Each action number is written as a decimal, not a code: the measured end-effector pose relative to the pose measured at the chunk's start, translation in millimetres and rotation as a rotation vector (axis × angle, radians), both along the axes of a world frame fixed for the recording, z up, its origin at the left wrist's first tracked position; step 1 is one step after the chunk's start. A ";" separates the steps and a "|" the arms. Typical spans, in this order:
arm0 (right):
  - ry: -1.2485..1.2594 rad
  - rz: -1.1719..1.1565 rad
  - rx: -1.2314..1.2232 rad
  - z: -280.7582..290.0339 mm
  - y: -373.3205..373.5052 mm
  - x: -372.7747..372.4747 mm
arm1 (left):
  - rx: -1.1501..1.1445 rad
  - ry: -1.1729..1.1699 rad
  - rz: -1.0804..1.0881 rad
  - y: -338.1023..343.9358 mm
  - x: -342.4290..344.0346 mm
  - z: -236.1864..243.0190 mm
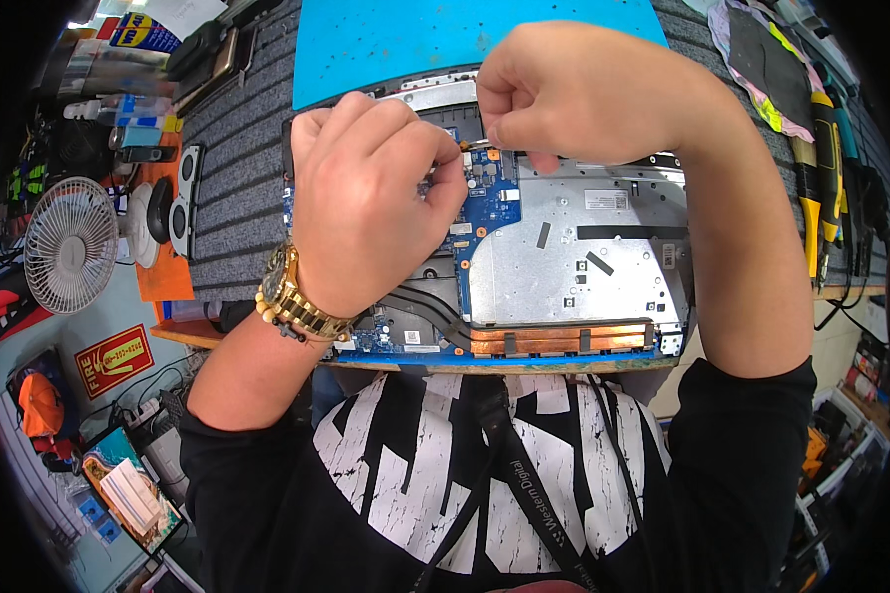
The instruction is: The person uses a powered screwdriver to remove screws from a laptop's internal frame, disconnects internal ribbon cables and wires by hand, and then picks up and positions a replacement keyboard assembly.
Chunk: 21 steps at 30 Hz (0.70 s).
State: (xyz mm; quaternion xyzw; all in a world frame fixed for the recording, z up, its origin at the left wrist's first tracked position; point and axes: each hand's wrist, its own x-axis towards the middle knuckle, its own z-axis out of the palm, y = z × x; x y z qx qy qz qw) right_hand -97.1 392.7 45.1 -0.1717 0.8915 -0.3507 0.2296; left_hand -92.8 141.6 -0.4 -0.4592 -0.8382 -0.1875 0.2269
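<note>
An opened laptop body lies in front of me, its blue circuit board [489, 203] beside a silver metal plate [623, 277], with copper heat pipes [554, 340] along the near edge. My left hand [371, 193] is over the board's upper left, fingers curled and pinched, wearing a gold watch [297, 301]. My right hand [583, 99] is above the board's upper edge with fingers bent closed. A small thin piece [470, 146] lies at the fingertips between both hands; what it is and which hand grips it I cannot make out, as knuckles hide much of it.
A blue mat [376, 40] lies beyond the laptop on a grey ridged surface [227, 237]. Left are a white fan [69, 247], dark speaker-like items [158, 208] and pale bottles. Right are yellow-handled tools [823, 178] and cables. The bench's wooden front edge [504, 367] is just before my body.
</note>
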 end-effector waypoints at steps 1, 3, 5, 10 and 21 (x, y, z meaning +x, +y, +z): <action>0.005 0.011 -0.005 -1.4 -0.8 -1.3 | 0.000 0.001 0.001 0.1 0.0 -0.1; 0.014 0.018 -0.021 -5.0 -1.9 -2.2 | -0.003 0.003 0.001 0.2 0.0 0.0; 0.023 0.010 -0.042 -9.2 -2.4 -2.5 | -0.005 0.001 0.001 0.3 0.2 0.1; 0.030 -0.009 -0.098 -14.5 -3.5 -2.3 | -0.015 -0.003 0.000 -0.1 0.6 1.3; 0.122 0.026 -0.062 -13.5 1.1 -3.3 | -0.051 -0.219 0.017 -17.2 -7.7 22.4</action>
